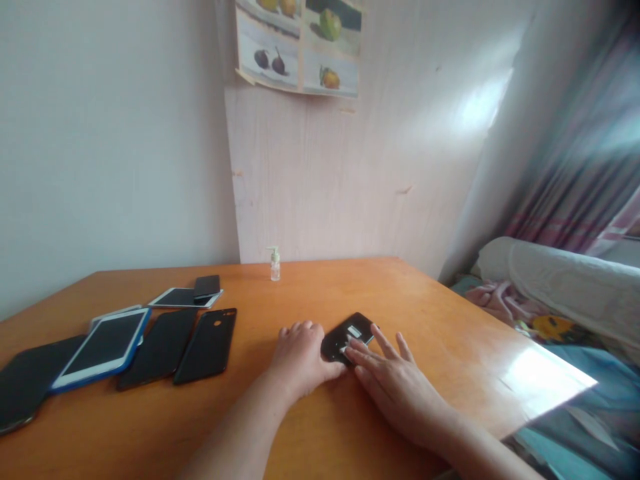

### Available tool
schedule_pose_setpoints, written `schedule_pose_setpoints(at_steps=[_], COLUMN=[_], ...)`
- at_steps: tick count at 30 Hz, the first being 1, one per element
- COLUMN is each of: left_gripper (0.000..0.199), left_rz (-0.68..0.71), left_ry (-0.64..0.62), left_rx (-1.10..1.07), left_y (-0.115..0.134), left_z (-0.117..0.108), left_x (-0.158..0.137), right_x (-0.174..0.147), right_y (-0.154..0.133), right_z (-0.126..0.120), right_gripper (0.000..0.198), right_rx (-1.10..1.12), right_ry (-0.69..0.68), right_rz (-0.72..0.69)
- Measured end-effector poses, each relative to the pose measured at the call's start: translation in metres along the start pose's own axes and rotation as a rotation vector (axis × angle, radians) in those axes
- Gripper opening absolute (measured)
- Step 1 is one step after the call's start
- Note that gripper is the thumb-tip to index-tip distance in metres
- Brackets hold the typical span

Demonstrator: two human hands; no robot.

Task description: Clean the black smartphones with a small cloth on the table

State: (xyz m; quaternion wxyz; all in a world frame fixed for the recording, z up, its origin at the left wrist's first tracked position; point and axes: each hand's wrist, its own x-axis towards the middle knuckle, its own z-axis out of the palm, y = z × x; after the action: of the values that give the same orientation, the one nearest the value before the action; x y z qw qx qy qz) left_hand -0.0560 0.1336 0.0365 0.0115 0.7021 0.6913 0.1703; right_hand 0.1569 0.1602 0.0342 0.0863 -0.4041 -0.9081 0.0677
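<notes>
A black phone (338, 345) lies flat on the wooden table with a small pale rectangle on its upper face. At its left end is my left hand (300, 353), thumb along the near edge and fingers curled at the far side, holding it. My right hand (395, 383) rests over the phone's right part, its fingers stretched out and some spread apart. Near those fingertips shows a small whitish spot that I cannot make out. The phone's near right part is hidden beneath the right hand.
On the left lie a blue-edged white tablet (103, 347), dark flat devices or cases (160, 347), a black phone case (207, 345) and a white tablet (173, 297) bearing a dark phone (207, 287). A small clear pump bottle (275, 265) stands at the back of the table (330, 287).
</notes>
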Motion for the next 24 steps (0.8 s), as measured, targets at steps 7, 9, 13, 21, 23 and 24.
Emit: schedule_pose_setpoints(at_steps=[7, 9, 13, 21, 23, 24], left_gripper=[0.051, 0.051, 0.052, 0.051, 0.051, 0.051], left_rz=[-0.004, -0.002, -0.004, -0.004, -0.005, -0.006], left_ry=[-0.001, -0.002, -0.002, -0.016, -0.014, -0.009], left_rx=[0.008, 0.004, 0.002, 0.000, 0.003, 0.003], left_y=[0.000, 0.000, 0.000, 0.001, 0.000, 0.000], left_z=[0.001, 0.002, 0.003, 0.001, 0.002, 0.002], left_x=[0.001, 0.001, 0.002, 0.002, 0.002, 0.002], right_x=[0.003, 0.002, 0.002, 0.013, 0.015, 0.015], right_y=[-0.001, -0.001, -0.002, 0.005, 0.006, 0.005], right_z=[0.000, -0.001, -0.002, -0.002, -0.001, 0.000], right_gripper=[0.047, 0.047, 0.048, 0.048, 0.049, 0.049], right_rx=[-0.032, -0.029, -0.039, -0.022, -0.041, -0.034], right_ry=[0.003, -0.006, 0.018, -0.005, 0.016, 0.011], right_rz=[-0.028, -0.040, 0.066, 0.076, 0.119, 0.096])
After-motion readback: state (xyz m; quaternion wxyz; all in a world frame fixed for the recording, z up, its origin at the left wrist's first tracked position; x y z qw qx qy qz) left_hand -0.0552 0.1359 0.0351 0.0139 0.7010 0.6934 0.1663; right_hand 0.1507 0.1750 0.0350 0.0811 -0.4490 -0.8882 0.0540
